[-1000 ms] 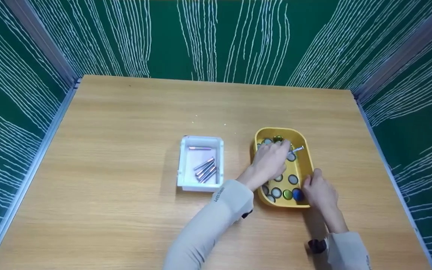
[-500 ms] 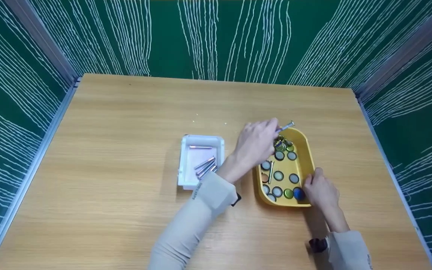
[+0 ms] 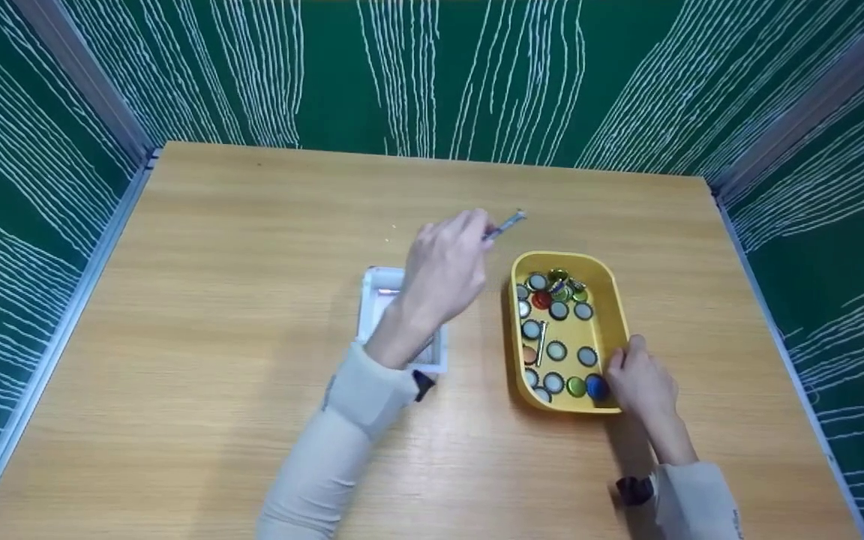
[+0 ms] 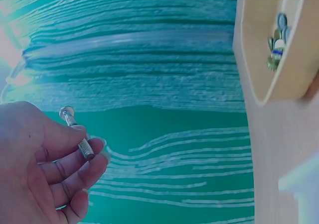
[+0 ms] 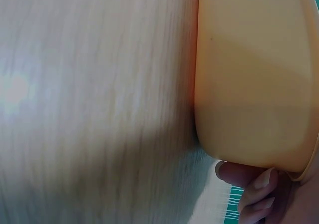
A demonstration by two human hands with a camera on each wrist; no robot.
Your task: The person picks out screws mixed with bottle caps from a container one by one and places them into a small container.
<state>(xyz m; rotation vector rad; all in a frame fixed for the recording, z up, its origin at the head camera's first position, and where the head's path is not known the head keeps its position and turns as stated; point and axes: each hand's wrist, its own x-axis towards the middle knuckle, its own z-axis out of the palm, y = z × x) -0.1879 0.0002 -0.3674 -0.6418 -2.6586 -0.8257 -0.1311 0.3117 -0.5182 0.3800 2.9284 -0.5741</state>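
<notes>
My left hand (image 3: 447, 259) is raised over the white box (image 3: 365, 304), pinching a silver bolt (image 3: 507, 223) between thumb and fingers. In the left wrist view, the threaded end of the bolt (image 4: 85, 148) shows at the fingertips, its head pointing up. My right hand (image 3: 643, 382) grips the yellow bin (image 3: 616, 311) at its near right side, with fingers against the outer wall in the right wrist view. Inside that bin are several bottle caps (image 3: 557, 351) and another bolt (image 3: 542, 343). The left forearm and hand cover most of the white box's inside.
Both containers stand on a wooden table (image 3: 252, 262), the white box left of the yellow bin with a gap between them. Green panels (image 3: 334, 75) with white wavy lines rise behind and at both sides. Small white specks lie beyond the white box.
My left hand has lifted out of the yellow bin with the bolt and moved left, over the white box. My right hand has stayed at the bin's side.
</notes>
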